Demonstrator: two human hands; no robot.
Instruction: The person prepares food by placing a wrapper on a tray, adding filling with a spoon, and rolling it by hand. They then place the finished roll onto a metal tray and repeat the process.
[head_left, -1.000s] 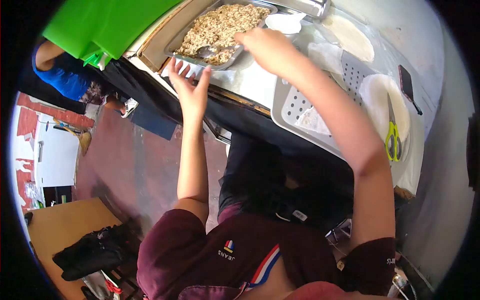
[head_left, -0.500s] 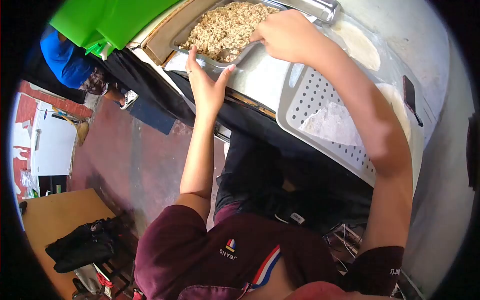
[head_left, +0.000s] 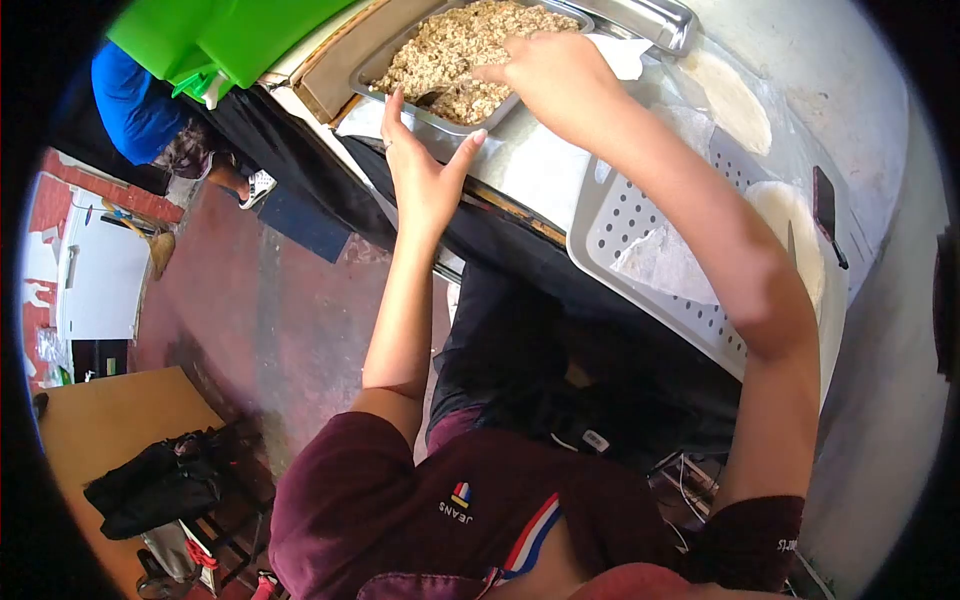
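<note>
A metal tray point(head_left: 470, 128) holds a crumbly, pale brown chopped filling point(head_left: 450, 50). My left hand point(head_left: 425, 180) rests against the near side of the tray, thumb and fingers spread wide along its edge. Above the tray's right side, my right hand point(head_left: 560, 80) is closed on a spoon, mostly hidden now by the hand and the filling. Under my right forearm lies a grey perforated tray point(head_left: 620, 215) with a piece of translucent sheet point(head_left: 665, 255) on it.
Flat pale dough rounds point(head_left: 735, 105) lie on plastic at the right, near a dark phone point(head_left: 823, 200). A metal lid or second tray point(head_left: 660, 22) sits at the back. Green plastic point(head_left: 220, 40) hangs at the left, beside another person in blue point(head_left: 130, 95).
My right hand has shifted slightly down and left over the filling, and the spoon, visible before, is now mostly hidden. The view has tilted slightly; my left hand stays at the tray.
</note>
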